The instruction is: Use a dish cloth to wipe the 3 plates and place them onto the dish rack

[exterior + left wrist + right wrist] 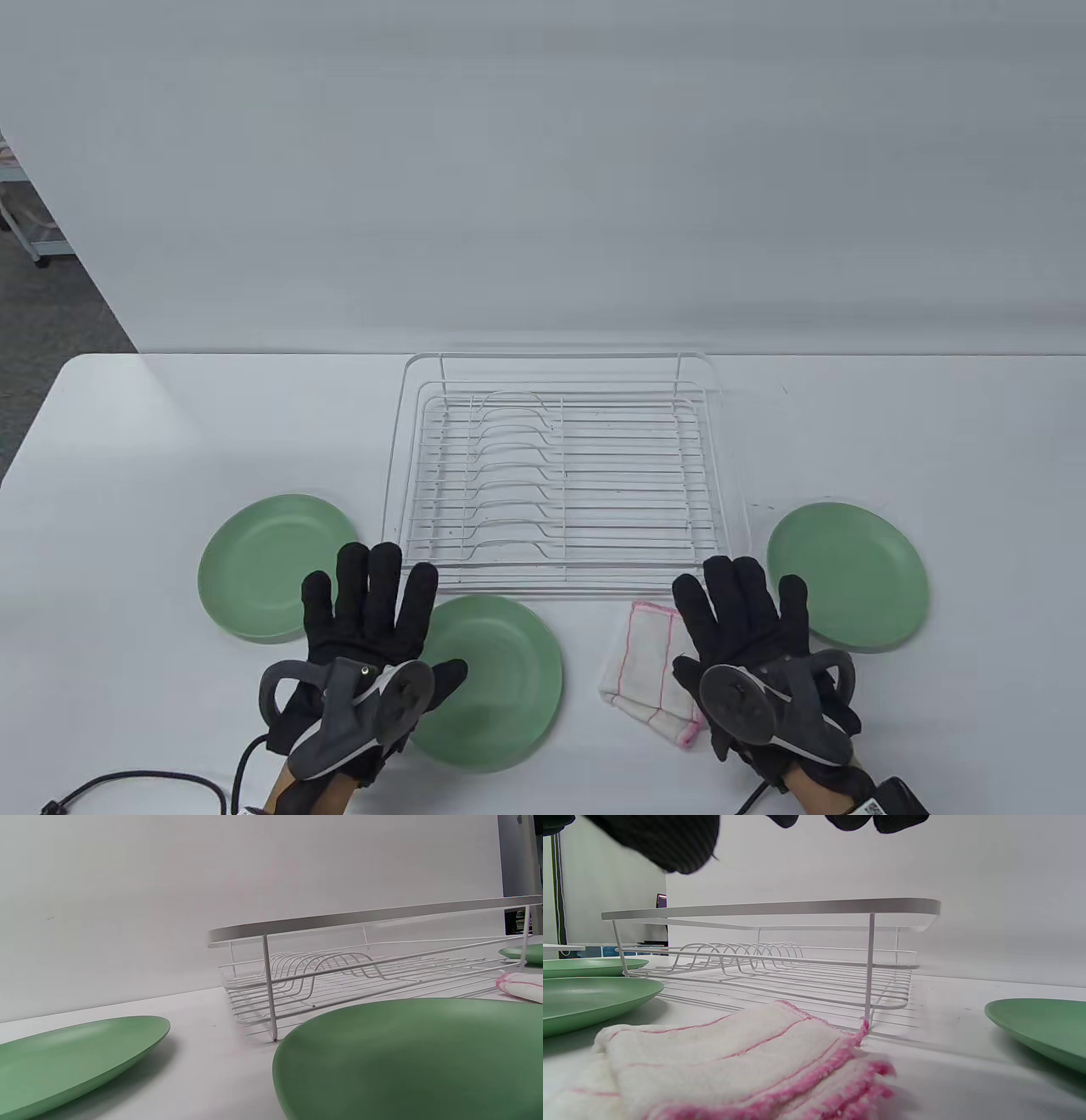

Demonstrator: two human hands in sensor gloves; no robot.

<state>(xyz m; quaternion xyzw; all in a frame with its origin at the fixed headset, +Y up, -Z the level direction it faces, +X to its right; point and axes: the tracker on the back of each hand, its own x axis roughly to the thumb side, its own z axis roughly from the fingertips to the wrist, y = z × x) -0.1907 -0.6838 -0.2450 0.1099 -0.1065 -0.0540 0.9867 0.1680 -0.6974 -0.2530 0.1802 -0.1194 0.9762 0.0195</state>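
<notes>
— Table view: the dish rack (560, 475) sits mid-bench, three green plates (276, 564) lie flat along the near edge, and the dish cloth (649, 666) is folded between the middle and right ones.

— Hands?

— Left hand (361, 632) and right hand (755, 645) hover with fingers apart, holding nothing. My worry: flat plates may skid when pinched, and the cloth may unfold.

The left hand (365, 628) is covering part of the middle plate (501, 688); the right hand (755, 645) is hiding the cloth's (649, 671) right edge.
</notes>
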